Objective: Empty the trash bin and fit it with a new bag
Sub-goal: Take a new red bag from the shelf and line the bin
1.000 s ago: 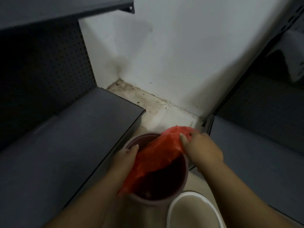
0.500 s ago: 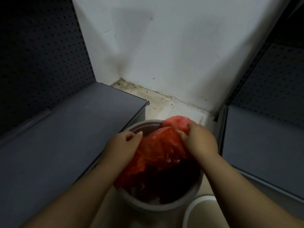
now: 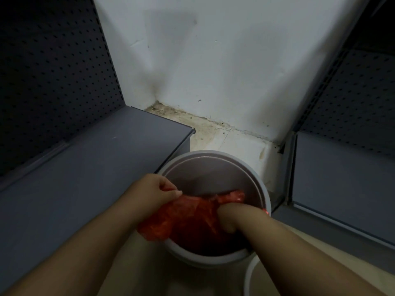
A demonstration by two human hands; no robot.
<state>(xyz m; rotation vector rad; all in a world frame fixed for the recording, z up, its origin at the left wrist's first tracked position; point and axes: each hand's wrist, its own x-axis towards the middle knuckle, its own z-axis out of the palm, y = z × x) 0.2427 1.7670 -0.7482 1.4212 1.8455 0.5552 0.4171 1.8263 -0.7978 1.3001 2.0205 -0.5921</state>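
Note:
A round grey trash bin stands on the floor in the corner between two shelf units. A red plastic bag lies crumpled inside it and spills over the near left rim. My left hand pinches the bag's edge at the bin's left rim. My right hand is pushed down into the bag inside the bin, its fingers hidden in the plastic. The bin's far inner wall is bare.
A grey shelf with a perforated back panel runs along the left, and another shelf stands at the right. A white wall and dirty floor corner lie behind. A white round rim shows at the bottom right.
The bag went from lying over the bin's far rim down into the bin. My right hand pushed down inside it. The view closed in on the bin.

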